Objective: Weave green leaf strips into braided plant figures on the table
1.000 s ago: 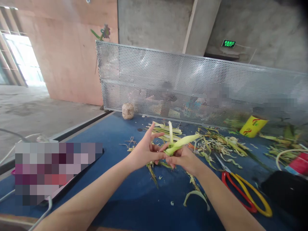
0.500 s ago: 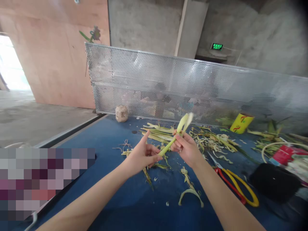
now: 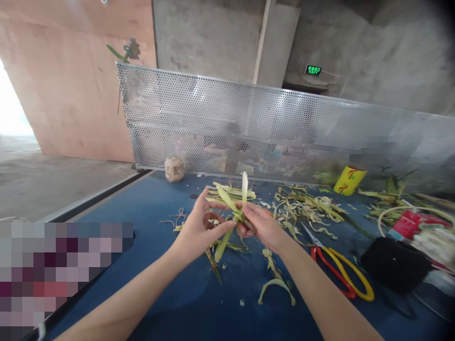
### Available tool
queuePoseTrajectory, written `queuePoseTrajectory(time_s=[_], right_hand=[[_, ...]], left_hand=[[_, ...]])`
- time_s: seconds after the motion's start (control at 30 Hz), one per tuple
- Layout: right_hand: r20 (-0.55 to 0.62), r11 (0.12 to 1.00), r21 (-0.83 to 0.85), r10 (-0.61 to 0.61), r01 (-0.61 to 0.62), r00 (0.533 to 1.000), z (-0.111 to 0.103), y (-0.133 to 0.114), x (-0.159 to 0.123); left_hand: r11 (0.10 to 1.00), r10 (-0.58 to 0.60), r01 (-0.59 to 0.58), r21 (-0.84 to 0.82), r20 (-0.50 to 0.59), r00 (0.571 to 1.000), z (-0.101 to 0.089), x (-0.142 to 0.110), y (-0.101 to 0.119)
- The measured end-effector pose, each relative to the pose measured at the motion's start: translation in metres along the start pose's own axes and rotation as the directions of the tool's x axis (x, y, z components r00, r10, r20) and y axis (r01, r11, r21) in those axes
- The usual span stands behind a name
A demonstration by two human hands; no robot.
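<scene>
A pale green plant strip [image 3: 226, 196], which looks like corn husk, is folded into a knot-like bundle between my hands. One end points up and left, a paler end stands straight up, and another hangs down below the fingers. My right hand [image 3: 261, 225] pinches the bundle from the right. My left hand [image 3: 199, 225] grips it from the left with thumb and fingertips, its palm turned inward. Behind the hands lie flat husk strips [image 3: 232, 191] on the blue table [image 3: 142, 279]. Fingers partly hide the knot.
Scissors [image 3: 341, 270] with red and yellow handles lie right of my right forearm, near a black pouch [image 3: 394, 264]. Husk scraps [image 3: 313, 203] are scattered at the right. A yellow roll [image 3: 350, 181] and a ball of twine [image 3: 174, 169] stand before a perforated metal screen [image 3: 199, 113].
The strip, held out long and diagonal between the hands before, is now bent over into a bundle with its ends pointing several ways. My right hand has come left, closer to my left.
</scene>
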State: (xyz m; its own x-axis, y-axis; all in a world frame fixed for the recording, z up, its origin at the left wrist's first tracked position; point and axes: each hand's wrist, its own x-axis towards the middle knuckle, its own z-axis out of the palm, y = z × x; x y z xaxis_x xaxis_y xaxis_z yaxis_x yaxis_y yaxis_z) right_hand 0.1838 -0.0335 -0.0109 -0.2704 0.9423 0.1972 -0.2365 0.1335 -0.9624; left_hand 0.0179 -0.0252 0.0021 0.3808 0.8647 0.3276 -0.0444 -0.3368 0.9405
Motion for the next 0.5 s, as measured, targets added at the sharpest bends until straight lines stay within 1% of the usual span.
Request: queuePoseTrajectory(time_s=[0.07, 0.17, 0.23, 0.33, 0.4, 0.5], right_hand=[[-0.001, 0.999, -0.035, -0.001, 0.001, 1.0, 0.007, 0.004, 0.0], [-0.027, 0.996, -0.088, 0.013, -0.015, 1.0, 0.016, 0.006, -0.002], [-0.018, 0.993, -0.121, 0.008, -0.01, 1.0, 0.02, 0.005, -0.003], [0.019, 0.986, -0.156, -0.047, 0.049, 0.999, 0.018, 0.002, -0.005], [0.023, 0.975, -0.2, -0.093, 0.096, 0.995, 0.014, 0.001, -0.004], [0.059, 0.959, -0.262, -0.096, 0.108, 0.994, 0.008, 0.001, -0.002]], left_hand=[[0.999, 0.043, -0.043, 0.002, 0.001, 0.999, 0.002, -0.001, -0.002], [0.998, 0.054, -0.054, 0.042, 0.001, 0.999, 0.003, 0.0, -0.007], [0.997, 0.065, -0.065, 0.05, 0.0, 0.998, 0.003, 0.001, -0.009], [0.996, 0.084, -0.084, 0.017, -0.02, 0.996, -0.001, 0.003, -0.008], [0.995, 0.096, -0.096, 0.006, -0.06, 0.994, -0.003, 0.003, -0.005], [0.995, 0.096, -0.095, 0.014, -0.094, 0.991, -0.004, 0.002, -0.002]])
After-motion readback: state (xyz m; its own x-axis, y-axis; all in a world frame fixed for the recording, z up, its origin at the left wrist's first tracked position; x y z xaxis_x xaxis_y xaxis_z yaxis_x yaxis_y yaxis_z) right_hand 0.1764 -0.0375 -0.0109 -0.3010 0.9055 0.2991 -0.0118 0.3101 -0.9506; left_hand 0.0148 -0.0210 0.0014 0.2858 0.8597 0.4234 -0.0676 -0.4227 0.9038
